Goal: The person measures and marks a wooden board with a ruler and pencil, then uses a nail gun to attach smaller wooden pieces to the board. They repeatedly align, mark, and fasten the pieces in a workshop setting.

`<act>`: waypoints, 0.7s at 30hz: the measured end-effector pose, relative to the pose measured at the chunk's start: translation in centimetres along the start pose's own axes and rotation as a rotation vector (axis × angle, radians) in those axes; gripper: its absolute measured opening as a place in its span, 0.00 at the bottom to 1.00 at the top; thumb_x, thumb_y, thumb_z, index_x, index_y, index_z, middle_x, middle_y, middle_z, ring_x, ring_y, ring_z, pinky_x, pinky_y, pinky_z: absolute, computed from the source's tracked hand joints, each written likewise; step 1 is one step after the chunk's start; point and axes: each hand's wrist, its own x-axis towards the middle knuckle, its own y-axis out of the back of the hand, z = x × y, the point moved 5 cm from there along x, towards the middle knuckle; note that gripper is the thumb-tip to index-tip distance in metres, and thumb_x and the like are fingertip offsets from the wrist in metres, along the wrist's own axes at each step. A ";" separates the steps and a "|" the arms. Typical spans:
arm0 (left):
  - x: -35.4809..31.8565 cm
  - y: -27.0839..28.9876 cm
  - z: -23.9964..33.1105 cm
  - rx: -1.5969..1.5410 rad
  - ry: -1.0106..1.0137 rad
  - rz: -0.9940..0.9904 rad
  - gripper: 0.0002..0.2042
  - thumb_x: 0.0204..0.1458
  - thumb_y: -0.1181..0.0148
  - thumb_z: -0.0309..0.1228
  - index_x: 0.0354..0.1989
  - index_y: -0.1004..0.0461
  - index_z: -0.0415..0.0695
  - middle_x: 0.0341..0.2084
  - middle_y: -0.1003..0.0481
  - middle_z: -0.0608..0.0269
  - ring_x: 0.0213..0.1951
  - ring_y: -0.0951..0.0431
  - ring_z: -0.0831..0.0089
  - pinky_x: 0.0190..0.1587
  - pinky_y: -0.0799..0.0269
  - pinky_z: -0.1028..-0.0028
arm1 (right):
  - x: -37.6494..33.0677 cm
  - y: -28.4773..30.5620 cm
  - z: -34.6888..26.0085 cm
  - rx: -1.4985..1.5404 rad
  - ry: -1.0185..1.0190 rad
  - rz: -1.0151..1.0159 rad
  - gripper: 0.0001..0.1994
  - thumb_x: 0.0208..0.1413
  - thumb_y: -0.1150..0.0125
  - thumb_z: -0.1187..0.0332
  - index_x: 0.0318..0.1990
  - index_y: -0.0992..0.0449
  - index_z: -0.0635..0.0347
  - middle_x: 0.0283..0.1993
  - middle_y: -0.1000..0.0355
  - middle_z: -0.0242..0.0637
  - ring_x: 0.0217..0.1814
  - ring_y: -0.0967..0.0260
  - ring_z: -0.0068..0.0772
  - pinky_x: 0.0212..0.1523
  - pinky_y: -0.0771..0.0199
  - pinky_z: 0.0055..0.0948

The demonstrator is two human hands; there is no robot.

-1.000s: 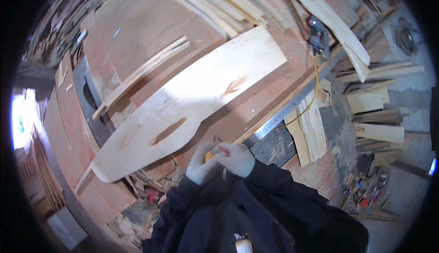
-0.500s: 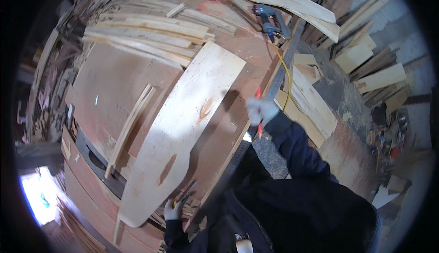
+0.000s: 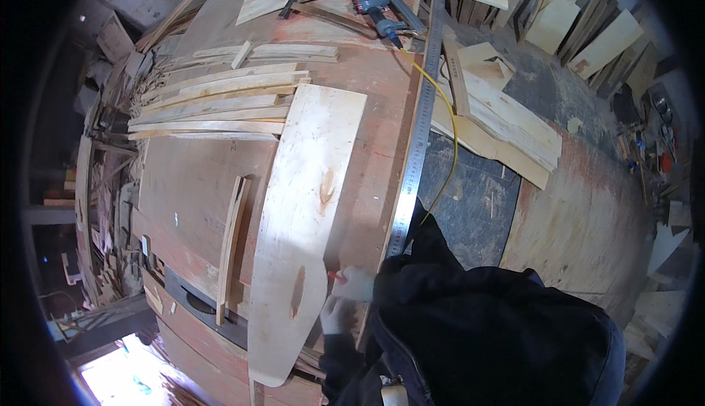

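Red pencil is pinched by right hand beside pale plank; left hand, curled, touches the plank near the bench edge.

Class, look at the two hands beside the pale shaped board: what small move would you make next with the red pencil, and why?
Probably bring the red pencil in the right hand the last bit onto the pale shaped board. Its tip points at the board's edge, the left hand rests just below beside that edge, and the long steel ruler lies alongside.

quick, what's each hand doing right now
Left hand: rests by the pale plywood board; grip cannot be told.
Right hand: closed on a red pencil.
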 end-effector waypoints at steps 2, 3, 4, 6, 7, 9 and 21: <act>0.3 -2.7 2.0 -0.043 -0.114 -0.075 0.05 0.56 0.43 0.32 0.36 0.26 0.44 0.23 0.28 0.68 0.20 0.31 0.79 0.16 0.38 0.78 | -0.4 1.2 0.3 0.059 -0.002 0.126 0.16 0.54 0.34 0.56 0.39 0.21 0.61 0.34 0.22 0.39 0.32 0.23 0.35 0.35 0.24 0.34; 0.3 -3.2 2.2 -0.018 -0.098 -0.076 0.06 0.57 0.43 0.32 0.36 0.26 0.44 0.23 0.28 0.68 0.19 0.31 0.79 0.16 0.39 0.78 | -0.6 1.9 0.5 0.096 -0.022 0.132 0.16 0.54 0.34 0.55 0.37 0.21 0.61 0.34 0.21 0.39 0.33 0.23 0.36 0.37 0.24 0.34; 0.6 -3.4 2.3 0.006 -0.083 -0.077 0.06 0.57 0.43 0.32 0.36 0.26 0.44 0.23 0.29 0.67 0.18 0.32 0.79 0.15 0.40 0.78 | -0.9 2.7 0.7 0.130 -0.041 0.132 0.16 0.54 0.34 0.55 0.36 0.20 0.61 0.34 0.21 0.40 0.33 0.23 0.37 0.38 0.24 0.35; 1.1 -3.3 2.3 0.047 -0.084 -0.095 0.06 0.58 0.43 0.33 0.37 0.26 0.44 0.23 0.29 0.67 0.17 0.32 0.78 0.15 0.41 0.78 | -1.4 3.3 0.7 0.064 -0.067 0.115 0.17 0.53 0.34 0.54 0.34 0.20 0.61 0.34 0.21 0.41 0.34 0.23 0.38 0.40 0.24 0.35; 1.4 -3.1 2.3 0.058 -0.105 -0.112 0.07 0.58 0.44 0.33 0.37 0.26 0.44 0.23 0.29 0.67 0.17 0.33 0.78 0.15 0.41 0.78 | -1.6 3.5 0.7 -0.042 -0.071 0.099 0.17 0.53 0.34 0.53 0.34 0.20 0.61 0.33 0.21 0.41 0.34 0.23 0.38 0.40 0.24 0.35; 1.9 -2.5 2.1 0.092 -0.107 -0.106 0.07 0.59 0.44 0.34 0.38 0.26 0.44 0.22 0.29 0.67 0.16 0.33 0.78 0.14 0.41 0.79 | -1.9 3.4 0.7 -0.160 -0.073 0.086 0.18 0.52 0.33 0.52 0.34 0.19 0.60 0.33 0.21 0.42 0.35 0.22 0.38 0.40 0.24 0.35; 1.6 -2.1 1.2 0.114 -0.048 -0.133 0.07 0.61 0.43 0.34 0.36 0.31 0.46 0.20 0.32 0.69 0.16 0.34 0.80 0.15 0.43 0.79 | -1.4 2.0 2.3 -0.023 -0.069 0.132 0.18 0.49 0.31 0.53 0.36 0.18 0.59 0.31 0.21 0.41 0.36 0.23 0.34 0.39 0.24 0.34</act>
